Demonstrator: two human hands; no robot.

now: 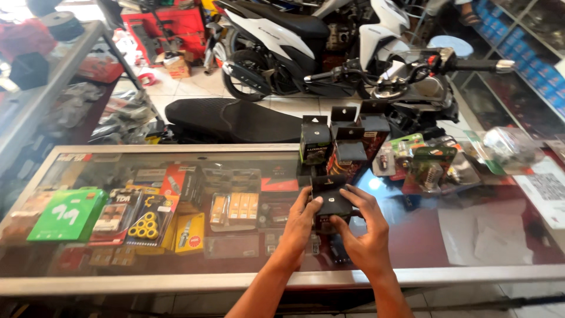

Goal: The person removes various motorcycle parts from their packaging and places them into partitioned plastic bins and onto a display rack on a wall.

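Item: small black cardboard box (331, 195), flap raised, held just above the glass-topped display counter (471, 235), near its front edge. Left hand (301, 227) closes thumb and fingers on the box's left side; right hand (366, 231) curls around its right and underside. Judged step: opening or checking the box. Similar opened boxes (344, 138) stand behind.

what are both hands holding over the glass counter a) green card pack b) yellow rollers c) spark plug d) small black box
d: the left hand and right hand both grip a small black box with its flap open, just above the glass counter; other black boxes stand behind it.
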